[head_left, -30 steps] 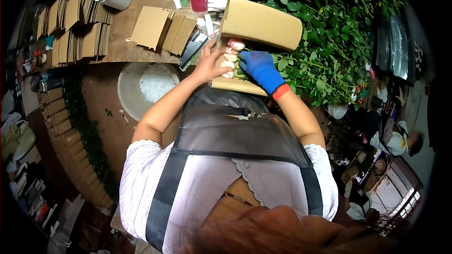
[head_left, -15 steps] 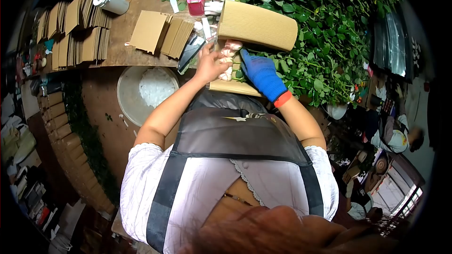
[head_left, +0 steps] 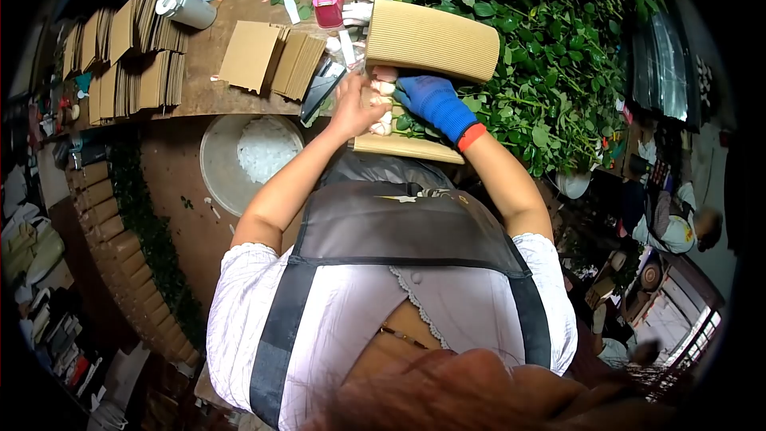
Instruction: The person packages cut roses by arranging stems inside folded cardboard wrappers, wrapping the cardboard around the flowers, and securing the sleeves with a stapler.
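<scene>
Pale pink roses [head_left: 382,88] lie in a row, heads to the left, inside a folded sheet of corrugated cardboard [head_left: 433,41]. The cardboard's front edge [head_left: 408,148] shows near my apron. My bare left hand [head_left: 356,107] is beside the rose heads, its fingers apart and the thumb against the lower blooms. My right hand [head_left: 437,105], in a blue glove with a red-orange cuff, reaches in from the right. Its fingers are bent together at an upper rose, just behind the head; the stem there is mostly hidden.
Leafy rose stems [head_left: 550,64] cover the right side of the table. Left of the cardboard are stacked cardboard pieces [head_left: 254,54], a pink tape dispenser [head_left: 327,0] and a white canister [head_left: 185,6]. Below the table edge stands a round bucket [head_left: 219,161] with white material inside.
My right hand has turned and moved left, its fingers now at the upper rose heads. My left hand has shifted slightly, with its thumb lower along the blooms.
</scene>
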`<action>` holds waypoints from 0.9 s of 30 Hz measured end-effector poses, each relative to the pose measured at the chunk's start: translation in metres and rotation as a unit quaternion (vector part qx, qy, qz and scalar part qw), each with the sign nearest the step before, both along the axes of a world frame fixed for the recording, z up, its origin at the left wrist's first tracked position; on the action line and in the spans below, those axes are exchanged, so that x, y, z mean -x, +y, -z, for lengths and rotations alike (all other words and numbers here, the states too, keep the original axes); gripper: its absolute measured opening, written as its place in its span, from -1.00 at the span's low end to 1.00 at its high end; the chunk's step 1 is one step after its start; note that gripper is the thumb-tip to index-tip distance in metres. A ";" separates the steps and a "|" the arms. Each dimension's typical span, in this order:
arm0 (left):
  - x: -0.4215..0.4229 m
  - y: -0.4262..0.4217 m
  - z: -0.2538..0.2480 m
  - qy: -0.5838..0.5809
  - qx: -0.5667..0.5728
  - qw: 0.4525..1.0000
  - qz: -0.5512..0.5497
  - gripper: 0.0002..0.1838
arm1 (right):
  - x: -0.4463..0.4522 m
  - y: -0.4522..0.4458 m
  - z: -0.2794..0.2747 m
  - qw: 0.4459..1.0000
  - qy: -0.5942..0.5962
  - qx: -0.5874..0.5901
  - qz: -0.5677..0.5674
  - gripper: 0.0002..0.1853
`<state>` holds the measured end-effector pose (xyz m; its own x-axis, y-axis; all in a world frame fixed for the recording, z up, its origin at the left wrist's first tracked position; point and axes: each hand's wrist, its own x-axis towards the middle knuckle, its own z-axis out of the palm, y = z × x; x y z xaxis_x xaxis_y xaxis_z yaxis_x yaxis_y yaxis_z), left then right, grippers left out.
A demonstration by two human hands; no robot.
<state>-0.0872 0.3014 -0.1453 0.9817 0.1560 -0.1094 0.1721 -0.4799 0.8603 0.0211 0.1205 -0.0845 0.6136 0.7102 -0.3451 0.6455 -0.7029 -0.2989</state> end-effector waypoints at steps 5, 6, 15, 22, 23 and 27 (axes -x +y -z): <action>-0.017 -0.004 -0.011 0.006 -0.046 0.999 0.018 -0.32 | 0.003 0.005 0.008 0.999 -0.018 0.037 -0.021 -0.69; -0.016 -0.006 -0.012 0.010 -0.045 0.999 0.007 -0.34 | 0.005 0.006 0.005 0.999 -0.017 0.041 -0.018 -0.70; -0.010 -0.004 -0.001 -0.029 -0.048 0.998 -0.019 -0.53 | 0.017 -0.008 -0.017 0.962 0.063 -0.216 0.156 -0.68; -0.015 -0.001 0.003 0.012 -0.011 1.000 -0.005 -0.52 | 0.020 0.010 -0.024 0.996 -0.007 -0.062 0.060 -0.66; -0.016 -0.002 0.002 0.014 -0.017 1.000 -0.002 -0.52 | 0.021 0.008 -0.023 0.997 -0.018 -0.069 0.043 -0.67; -0.016 -0.001 0.000 0.005 -0.020 1.000 0.003 -0.49 | 0.022 -0.007 -0.058 0.958 -0.041 -0.282 0.046 -0.71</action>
<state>-0.0714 0.3003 -0.1454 0.9815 0.1547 -0.1131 0.1778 -0.5157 0.8381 -0.0011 0.1137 -0.0262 0.6910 0.7113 0.1286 0.6259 -0.4997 -0.5988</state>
